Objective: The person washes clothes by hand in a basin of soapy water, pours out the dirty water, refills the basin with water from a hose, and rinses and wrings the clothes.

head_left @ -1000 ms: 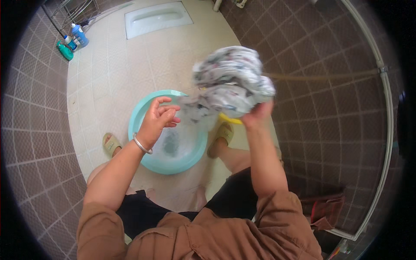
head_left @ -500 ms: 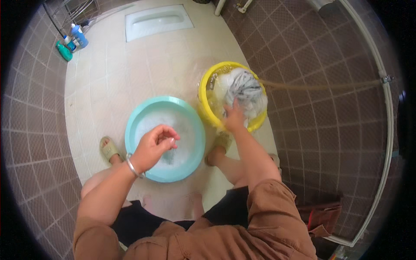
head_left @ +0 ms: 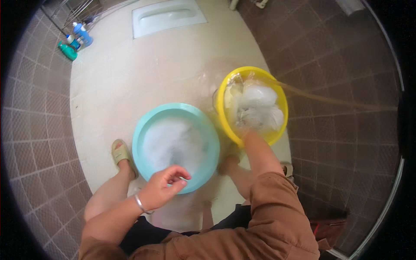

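My right hand (head_left: pixel 250 136) reaches down into the yellow basin (head_left: pixel 222 110), its fingers lost under the water and wet cloth. White cloth (head_left: pixel 260 95) bulges up from the water in a rounded lump, with a greyish, splashing patch close to my fingers. Over the near rim of the light teal basin (head_left: pixel 138 141) hovers my left hand (head_left: pixel 167 186), loosely curled, with a gap between thumb and fingers and nothing in it. White suds (head_left: pixel 167 136) cover the water in that basin; a dark patch shows among them.
A tan hose (head_left: pixel 329 98) runs from the right wall to the yellow basin. Several bottles, one of them blue (head_left: pixel 83 34), stand by a rack at the far left. A white squat toilet (head_left: pixel 169 19) is set in the floor beyond. My slippered feet flank the teal basin.
My right hand has pushed deeper into the yellow basin; the dark-streaked cloth on top has sunk. My left hand has drawn back toward me. The view has shifted, moving both basins rightward in the picture.
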Action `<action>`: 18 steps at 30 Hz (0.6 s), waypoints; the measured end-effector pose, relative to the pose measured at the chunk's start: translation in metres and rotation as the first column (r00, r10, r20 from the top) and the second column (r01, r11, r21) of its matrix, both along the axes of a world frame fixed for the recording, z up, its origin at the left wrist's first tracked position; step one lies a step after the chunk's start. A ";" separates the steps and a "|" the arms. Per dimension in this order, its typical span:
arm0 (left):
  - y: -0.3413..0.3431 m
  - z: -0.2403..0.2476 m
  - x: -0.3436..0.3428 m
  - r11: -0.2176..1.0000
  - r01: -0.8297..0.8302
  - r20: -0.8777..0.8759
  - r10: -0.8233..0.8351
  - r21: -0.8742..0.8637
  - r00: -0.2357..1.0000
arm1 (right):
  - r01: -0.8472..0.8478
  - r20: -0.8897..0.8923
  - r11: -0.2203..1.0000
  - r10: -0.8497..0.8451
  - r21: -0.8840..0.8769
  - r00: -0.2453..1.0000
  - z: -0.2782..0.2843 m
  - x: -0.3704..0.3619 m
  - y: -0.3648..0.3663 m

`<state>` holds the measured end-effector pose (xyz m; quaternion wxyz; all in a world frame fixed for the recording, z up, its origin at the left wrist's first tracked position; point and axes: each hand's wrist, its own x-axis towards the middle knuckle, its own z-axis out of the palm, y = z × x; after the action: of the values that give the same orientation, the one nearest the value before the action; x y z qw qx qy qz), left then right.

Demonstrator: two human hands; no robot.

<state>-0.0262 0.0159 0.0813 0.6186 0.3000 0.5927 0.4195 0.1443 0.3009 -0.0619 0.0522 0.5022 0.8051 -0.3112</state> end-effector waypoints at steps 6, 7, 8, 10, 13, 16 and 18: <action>-0.031 0.000 0.034 0.739 0.673 -0.749 -0.468 -0.040 0.469 | 0.034 -0.121 0.987 -0.053 -0.156 0.991 -0.001 0.002 -0.005; -0.035 0.004 0.037 0.548 0.803 -0.742 -0.634 -0.232 0.218 | 0.036 -0.138 0.985 -0.060 -0.171 0.989 0.000 0.001 -0.006; -0.039 0.002 0.041 0.567 0.792 -0.747 -0.623 -0.229 0.230 | 0.032 -0.155 0.982 -0.062 -0.188 0.986 -0.002 -0.001 -0.009; -0.048 -0.001 0.053 0.523 0.836 -0.708 -0.653 -0.167 0.268 | 0.024 -0.183 0.975 -0.065 -0.221 0.981 -0.002 0.002 -0.012; -0.046 0.004 0.063 0.507 0.860 -0.798 -0.539 -0.050 0.271 | 0.020 -0.050 0.990 -0.027 -0.139 0.998 0.008 -0.002 -0.033; -0.059 0.000 0.061 0.537 0.841 -0.818 -0.514 -0.072 0.258 | -0.097 -0.145 0.857 0.196 0.507 0.970 -0.001 -0.009 -0.124; -0.055 0.001 0.061 0.519 0.847 -0.827 -0.522 -0.113 0.209 | -0.059 -0.212 0.808 0.223 0.586 0.951 -0.036 0.023 -0.167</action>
<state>0.0348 -0.0390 0.0822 0.3429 0.7935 0.5025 0.0163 0.1673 0.1342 -0.0974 -0.1885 0.3852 0.8959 -0.1158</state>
